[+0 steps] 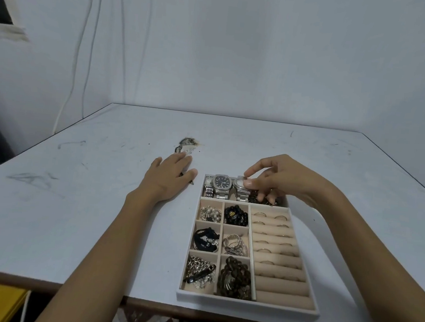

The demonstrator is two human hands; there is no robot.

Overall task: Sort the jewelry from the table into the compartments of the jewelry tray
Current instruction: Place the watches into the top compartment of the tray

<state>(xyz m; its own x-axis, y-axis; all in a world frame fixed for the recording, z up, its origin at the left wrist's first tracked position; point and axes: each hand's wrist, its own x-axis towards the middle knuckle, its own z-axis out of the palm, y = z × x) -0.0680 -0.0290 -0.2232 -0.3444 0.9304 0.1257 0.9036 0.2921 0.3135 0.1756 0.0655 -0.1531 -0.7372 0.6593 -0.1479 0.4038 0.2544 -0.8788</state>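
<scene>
Your right hand [279, 178] has its fingers [249, 182] pinched on the silver watch [240, 186], standing in the jewelry tray [245, 305]'s far compartment beside the dark-faced watch [221, 183]. Your left hand [170, 175] lies flat on the counter [73, 213], fingers spread (holding nothing), nearer the small jewelry pile [188, 146] just beyond its tips.

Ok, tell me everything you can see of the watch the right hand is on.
The silver watch has a pale round face and a metal link bracelet that looks like steel. It stands in the long top compartment of the jewelry tray, face towards the camera, just right of the dark-dialed watch. The right hand pinches its case between thumb and forefinger. Dark beads lie at its right; whether they touch is unclear.
</scene>
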